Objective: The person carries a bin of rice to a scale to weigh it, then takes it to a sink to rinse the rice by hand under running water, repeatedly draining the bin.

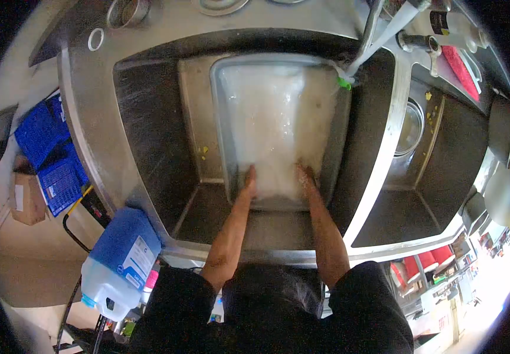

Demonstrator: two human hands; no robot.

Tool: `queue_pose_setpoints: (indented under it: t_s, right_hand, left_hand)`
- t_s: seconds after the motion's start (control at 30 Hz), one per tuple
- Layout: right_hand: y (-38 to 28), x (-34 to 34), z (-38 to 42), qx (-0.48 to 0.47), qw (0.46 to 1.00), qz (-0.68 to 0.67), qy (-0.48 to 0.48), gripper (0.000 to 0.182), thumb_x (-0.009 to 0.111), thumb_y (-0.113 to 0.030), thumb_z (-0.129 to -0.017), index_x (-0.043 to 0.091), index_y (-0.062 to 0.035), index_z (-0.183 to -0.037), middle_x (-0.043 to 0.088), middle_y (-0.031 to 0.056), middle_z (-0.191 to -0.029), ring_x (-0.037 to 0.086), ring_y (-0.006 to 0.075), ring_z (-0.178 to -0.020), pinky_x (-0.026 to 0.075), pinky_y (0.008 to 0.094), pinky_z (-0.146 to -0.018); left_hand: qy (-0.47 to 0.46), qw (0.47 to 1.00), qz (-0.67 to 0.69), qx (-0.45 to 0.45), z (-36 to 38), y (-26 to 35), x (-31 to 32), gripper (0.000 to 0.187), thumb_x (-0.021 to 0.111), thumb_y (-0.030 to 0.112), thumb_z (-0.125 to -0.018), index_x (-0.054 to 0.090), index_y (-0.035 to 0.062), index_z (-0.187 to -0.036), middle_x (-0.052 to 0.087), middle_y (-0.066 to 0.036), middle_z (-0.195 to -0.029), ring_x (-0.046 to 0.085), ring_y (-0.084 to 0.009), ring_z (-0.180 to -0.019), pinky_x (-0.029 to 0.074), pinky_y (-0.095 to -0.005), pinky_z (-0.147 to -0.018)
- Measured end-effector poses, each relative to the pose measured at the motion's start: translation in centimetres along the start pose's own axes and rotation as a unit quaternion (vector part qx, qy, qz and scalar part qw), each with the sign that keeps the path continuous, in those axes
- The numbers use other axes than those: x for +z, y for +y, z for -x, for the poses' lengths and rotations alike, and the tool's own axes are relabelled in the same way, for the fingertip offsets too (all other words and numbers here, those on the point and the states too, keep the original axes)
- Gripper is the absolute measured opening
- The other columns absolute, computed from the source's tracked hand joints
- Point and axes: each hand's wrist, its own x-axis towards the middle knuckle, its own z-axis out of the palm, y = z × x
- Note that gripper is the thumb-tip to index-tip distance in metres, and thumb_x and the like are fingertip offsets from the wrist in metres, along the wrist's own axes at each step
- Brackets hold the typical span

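A large rectangular tub point(217, 127), full of cloudy, whitish water point(266, 118), sits in the big metal sink point(194, 112). Both of my forearms reach into its near end. My left hand point(251, 180) dips into the water left of the middle. To the right, my right hand point(305, 176) is also partly under the surface. Murky water hides the fingers of both hands, so whatever they touch below cannot be made out. A tap spout point(379, 44) comes down over the tub's far right corner, beside a small green piece point(344, 83).
Right of the divider, a second sink basin point(408, 206) holds a round metal pot point(409, 127) and yellow scraps. A blue-and-white jug point(119, 265) stands at the left. Blue crates point(60, 171) and a cardboard box point(28, 197) are farther left. Bottles point(452, 26) line the back right.
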Motion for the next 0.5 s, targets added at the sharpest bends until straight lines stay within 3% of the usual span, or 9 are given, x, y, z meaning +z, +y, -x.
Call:
queue_pose_setpoints:
  t_s: [0.1,0.17,0.2,0.23,0.3,0.37,0.43,0.47,0.5]
  right_hand:
    - [0.1,1.2,0.7,-0.019,0.999,-0.037,0.016,0.037,0.05,-0.031,-0.088,0.042,-0.0069,-0.116,0.05,0.013,-0.108,0.049,0.0288,-0.102,0.041,0.0367,-0.083]
    - [-0.9,1.5,1.5,-0.055,0.997,-0.051,0.021,0.033,0.051,-0.029,-0.088,0.045,-0.006,-0.111,0.053,0.0134,-0.103,0.051,0.0291,-0.097,0.043,0.0364,-0.08]
    - [-1.9,1.3,1.8,-0.081,0.995,-0.054,0.02,0.031,0.051,-0.028,-0.087,0.047,-0.0055,-0.109,0.054,0.0136,-0.1,0.052,0.0292,-0.095,0.044,0.0363,-0.078]
    - [-3.3,0.9,1.9,-0.119,0.991,-0.054,0.024,0.03,0.052,-0.027,-0.087,0.049,-0.005,-0.106,0.055,0.0138,-0.098,0.054,0.0293,-0.092,0.044,0.0361,-0.077]
    - [-6.5,-0.3,0.3,-0.211,0.976,-0.012,0.061,0.026,0.053,-0.025,-0.086,0.052,-0.004,-0.102,0.057,0.0142,-0.092,0.056,0.0295,-0.087,0.046,0.0359,-0.073]
    - [-10.2,-1.1,-3.0,-0.255,0.956,0.08,0.118,0.024,0.054,-0.024,-0.086,0.055,-0.003,-0.097,0.059,0.0146,-0.087,0.058,0.0297,-0.083,0.048,0.0356,-0.07]
    - [-13.6,-0.6,-7.2,-0.198,0.937,0.249,0.145,0.021,0.055,-0.022,-0.085,0.058,-0.002,-0.092,0.061,0.015,-0.082,0.061,0.03,-0.078,0.049,0.0353,-0.067]
    - [-14.8,0.2,-8.4,-0.185,0.91,0.348,0.131,0.021,0.055,-0.021,-0.085,0.06,-0.0015,-0.09,0.062,0.0152,-0.079,0.062,0.0301,-0.076,0.05,0.0352,-0.065]
    - [-14.6,1.2,-7.9,-0.234,0.854,0.45,0.117,0.023,0.054,-0.02,-0.084,0.059,-0.0006,-0.095,0.061,0.0177,-0.087,0.061,0.0301,-0.079,0.049,0.0371,-0.069]
  left_hand:
    - [-0.017,0.994,0.104,-0.002,-0.3,-1.4,1.7,0.056,0.033,0.042,-0.095,0.029,0.0063,-0.138,0.036,-0.016,-0.138,0.035,-0.0321,-0.127,0.025,-0.0427,-0.106]
    - [0.031,0.992,-0.042,0.112,0.2,-1.1,2.8,0.054,0.034,0.04,-0.095,0.03,0.0071,-0.138,0.037,-0.015,-0.138,0.036,-0.0322,-0.126,0.026,-0.0429,-0.106]
    - [0.074,0.962,-0.174,0.199,1.0,-1.2,2.6,0.054,0.035,0.039,-0.095,0.03,0.0076,-0.138,0.037,-0.015,-0.137,0.036,-0.0322,-0.126,0.027,-0.043,-0.105]
    - [0.138,0.897,-0.304,0.29,1.4,-0.8,2.5,0.053,0.036,0.039,-0.095,0.03,0.008,-0.138,0.038,-0.015,-0.137,0.036,-0.0322,-0.126,0.028,-0.0431,-0.105]
    - [0.17,0.761,-0.451,0.435,0.3,1.8,1.8,0.052,0.037,0.037,-0.095,0.031,0.0089,-0.138,0.039,-0.014,-0.136,0.037,-0.0323,-0.125,0.029,-0.0434,-0.104]
    - [0.1,0.745,-0.508,0.421,-2.5,7.9,1.3,0.046,0.041,0.035,-0.093,0.042,0.0056,-0.129,0.049,-0.016,-0.125,0.046,-0.0329,-0.116,0.036,-0.0435,-0.098]
    - [0.028,0.729,-0.586,0.353,-4.5,13.0,1.2,0.041,0.045,0.032,-0.091,0.051,0.0018,-0.118,0.056,-0.018,-0.114,0.052,-0.0327,-0.109,0.04,-0.0429,-0.093]
    - [0.04,0.71,-0.627,0.319,-5.3,14.1,1.5,0.038,0.047,0.029,-0.089,0.054,0.0009,-0.113,0.056,-0.02,-0.111,0.052,-0.0326,-0.107,0.041,-0.0425,-0.092]
    - [0.048,0.687,-0.666,0.285,-5.8,15.0,2.1,0.034,0.049,0.026,-0.087,0.056,0.0,-0.109,0.057,-0.021,-0.108,0.053,-0.0325,-0.106,0.041,-0.0422,-0.092]
